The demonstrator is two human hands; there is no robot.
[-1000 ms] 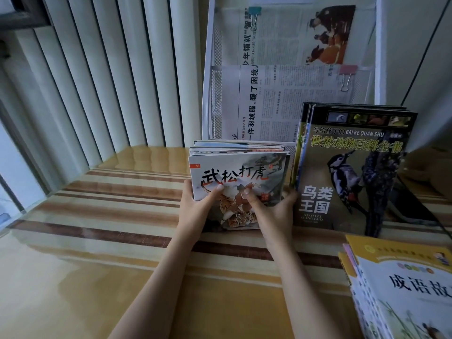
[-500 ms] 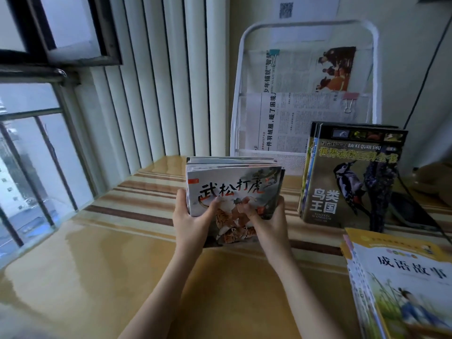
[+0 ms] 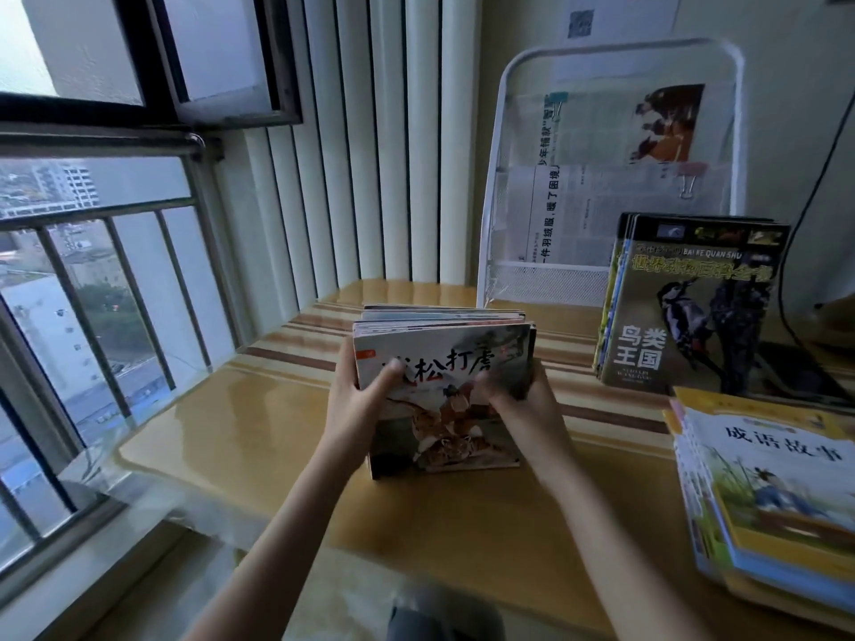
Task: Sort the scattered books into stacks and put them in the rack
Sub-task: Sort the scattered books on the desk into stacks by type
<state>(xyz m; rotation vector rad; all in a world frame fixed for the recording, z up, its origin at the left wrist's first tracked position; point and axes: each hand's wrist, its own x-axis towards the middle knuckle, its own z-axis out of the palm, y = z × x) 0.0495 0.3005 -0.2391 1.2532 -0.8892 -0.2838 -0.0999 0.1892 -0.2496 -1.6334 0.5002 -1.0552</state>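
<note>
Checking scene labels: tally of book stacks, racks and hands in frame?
Book stacks: 3: tiger-cover stack held upright, woodpecker-cover stack standing by the rack, yellow-cover stack lying flat.
Racks: 1: white wire rack.
Hands: 2: left hand, right hand, both gripping the tiger-cover stack.
Total: 6

A stack of thin picture books (image 3: 444, 363) stands tilted at frame centre. A dark bird-cover stack (image 3: 689, 307) leans against the white mesh rack (image 3: 606, 178), upper right. A yellow-covered stack (image 3: 768, 492), perhaps lying flat, sits lower right.
</note>
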